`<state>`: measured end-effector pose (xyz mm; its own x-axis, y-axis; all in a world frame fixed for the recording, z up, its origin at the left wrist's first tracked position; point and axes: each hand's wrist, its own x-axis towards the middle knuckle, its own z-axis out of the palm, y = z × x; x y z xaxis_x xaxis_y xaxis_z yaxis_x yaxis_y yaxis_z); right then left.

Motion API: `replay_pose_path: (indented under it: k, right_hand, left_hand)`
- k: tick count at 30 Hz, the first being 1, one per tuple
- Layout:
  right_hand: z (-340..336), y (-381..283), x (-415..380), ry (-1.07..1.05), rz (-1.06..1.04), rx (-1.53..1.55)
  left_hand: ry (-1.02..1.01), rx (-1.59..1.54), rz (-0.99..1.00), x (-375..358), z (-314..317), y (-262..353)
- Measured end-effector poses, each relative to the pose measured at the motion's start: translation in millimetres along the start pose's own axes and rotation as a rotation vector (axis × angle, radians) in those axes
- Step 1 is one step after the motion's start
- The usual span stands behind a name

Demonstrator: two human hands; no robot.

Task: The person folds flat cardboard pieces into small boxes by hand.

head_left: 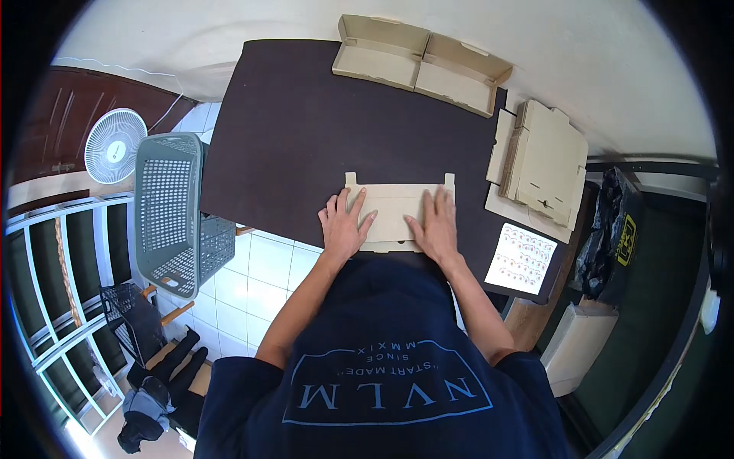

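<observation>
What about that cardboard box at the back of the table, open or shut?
Open: the cardboard box has its two halves spread side by side, insides visible.

There was one table (290, 122), one flat cardboard piece (394, 210), two open cardboard trays (382, 63), one cardboard stack (552, 153) with layers too overlapped to count, one printed sheet (522, 258), one grey basket (194, 222), one fan (116, 147) and one other person (149, 405).

Indoor shot, fairly bright, light source out of view. Pale glare on floor tiles (248, 268) past the table's (283, 122) near left corner; dark tabletop evenly lit, shadows soft. Dimmer beyond right edge. Right hand (436, 227) slightly blurred at fingers. Print on sheet (522, 258) by near right corner unreadable. Heavy fisheye bending, black vignette.
</observation>
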<state>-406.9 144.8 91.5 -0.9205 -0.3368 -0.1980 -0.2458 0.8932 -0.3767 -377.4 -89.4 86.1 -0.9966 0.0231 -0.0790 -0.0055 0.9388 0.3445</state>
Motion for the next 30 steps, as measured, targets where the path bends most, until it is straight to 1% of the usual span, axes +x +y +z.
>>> replay_pose_path:
  k: [2,3,5,6,8,9,11,12,14,15,17,21,22,23,24,25,28,30]
  right_hand:
    - [7,14,-6,0.067,0.078,0.003]
    - [4,15,-6,0.066,0.074,0.003]
    - [-2,16,-5,-0.01,0.058,-0.061]
    - [-6,15,-7,-0.013,0.061,-0.06]
    - [-19,16,2,-0.122,0.087,-0.029]
    - [-27,18,6,-0.116,0.087,-0.032]
    - [-41,19,7,-0.198,0.093,0.126]
    - [-53,12,5,-0.197,0.09,0.127]
    - [-72,-3,1,-0.195,-0.037,-0.008]
    - [-69,-2,1,-0.197,-0.041,-0.008]
    - [-54,5,2,-0.335,-0.066,-0.101]
    - [-55,6,6,-0.277,-0.102,-0.124]
    - [-51,4,5,-0.278,-0.102,-0.123]
    - [-44,1,5,-0.223,-0.141,-0.144]
    - [-38,-3,5,-0.168,-0.178,-0.166]
    - [-34,-6,5,-0.171,-0.175,-0.166]
    - [-23,-16,21,-0.017,-0.14,-0.128]
    - [-16,-23,34,0.002,-0.144,-0.094]
  left_hand:
    - [-0.022,-0.007,0.004,0,0,-1]
    - [-0.021,-0.007,0.001,-1,0,-1]
    - [-0.034,-0.001,0.001,0,0,0]
    - [-0.038,-0.002,0.001,-3,-1,0]
    - [-0.057,-0.051,-0.008,2,-4,0]
    - [-0.051,-0.051,-0.004,6,-10,0]
    - [-0.137,-0.209,-0.025,5,-22,0]
    - [-0.134,-0.207,-0.026,4,-25,-1]
    - [-0.223,-0.184,0.054,1,-32,-5]
    - [-0.222,-0.183,0.05,0,-36,-6]
    - [-0.287,-0.209,0.105,0,-45,-9]
    - [-0.287,-0.273,0.07,2,-33,-15]
    - [-0.26,-0.21,0.071,2,-28,-13]
    - [-0.231,-0.148,0.073,4,-23,-10]
    - [-0.231,-0.149,0.075,6,-20,-8]
    - [-0.191,-0.132,0.072,8,-17,-6]
    - [-0.1,-0.059,0.052,23,-9,-3]
    - [-0.058,-0.004,0.037,31,-5,-5]
